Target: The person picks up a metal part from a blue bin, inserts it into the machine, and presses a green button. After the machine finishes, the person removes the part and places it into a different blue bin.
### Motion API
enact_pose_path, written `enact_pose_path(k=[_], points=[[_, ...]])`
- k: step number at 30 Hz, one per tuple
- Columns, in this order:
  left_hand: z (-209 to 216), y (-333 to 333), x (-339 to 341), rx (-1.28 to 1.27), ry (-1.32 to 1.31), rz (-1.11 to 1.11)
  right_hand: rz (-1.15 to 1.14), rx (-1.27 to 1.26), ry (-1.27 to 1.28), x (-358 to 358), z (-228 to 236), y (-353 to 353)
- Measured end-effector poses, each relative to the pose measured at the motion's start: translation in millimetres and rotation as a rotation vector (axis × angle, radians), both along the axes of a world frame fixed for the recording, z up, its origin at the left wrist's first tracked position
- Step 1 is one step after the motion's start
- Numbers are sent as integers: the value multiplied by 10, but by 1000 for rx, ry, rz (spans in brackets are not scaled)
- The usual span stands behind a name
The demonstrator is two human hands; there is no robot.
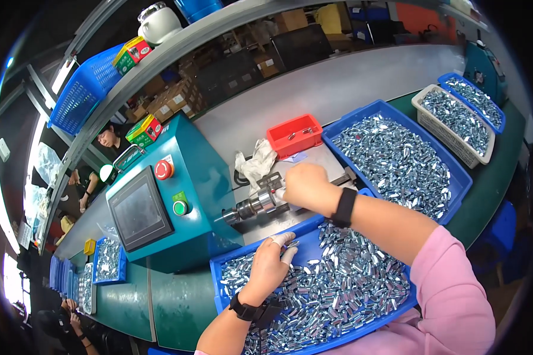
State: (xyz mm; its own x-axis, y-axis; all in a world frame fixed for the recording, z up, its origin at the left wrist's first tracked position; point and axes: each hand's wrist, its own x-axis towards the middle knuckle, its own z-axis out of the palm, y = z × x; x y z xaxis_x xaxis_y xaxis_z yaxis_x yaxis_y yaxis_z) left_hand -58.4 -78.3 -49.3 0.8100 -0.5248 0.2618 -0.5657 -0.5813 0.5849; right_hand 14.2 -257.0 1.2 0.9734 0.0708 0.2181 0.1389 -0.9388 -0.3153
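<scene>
My left hand [267,266], with white coverings on its fingertips, hovers over the near blue tray [218,290]. Its thumb and fingers pinch a small shiny metal part [294,244]. My right hand [308,184] is closed at the metal spindle [256,206] of the teal machine [201,177]. Its fingertips are mostly hidden, so what they hold does not show. Loose silvery metal parts [337,290] fill much of the near tray, below both hands. Dark bands circle both of my wrists.
Behind the spindle lie white gloves [257,161] and a red bin [295,135] with a few parts. A larger blue tray [462,189] of parts stands to the right, beside a pale basket [456,148]. The machine carries a screen [139,210] and a red button [163,170].
</scene>
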Motion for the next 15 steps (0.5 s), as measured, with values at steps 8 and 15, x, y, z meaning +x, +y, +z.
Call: enact_pose_path(k=[8, 15], points=[[28, 52, -5, 4, 20, 12, -400, -16, -44, 183, 62, -749], [-5, -88, 67, -12, -173, -26, -515, 89, 95, 5, 71, -1178]])
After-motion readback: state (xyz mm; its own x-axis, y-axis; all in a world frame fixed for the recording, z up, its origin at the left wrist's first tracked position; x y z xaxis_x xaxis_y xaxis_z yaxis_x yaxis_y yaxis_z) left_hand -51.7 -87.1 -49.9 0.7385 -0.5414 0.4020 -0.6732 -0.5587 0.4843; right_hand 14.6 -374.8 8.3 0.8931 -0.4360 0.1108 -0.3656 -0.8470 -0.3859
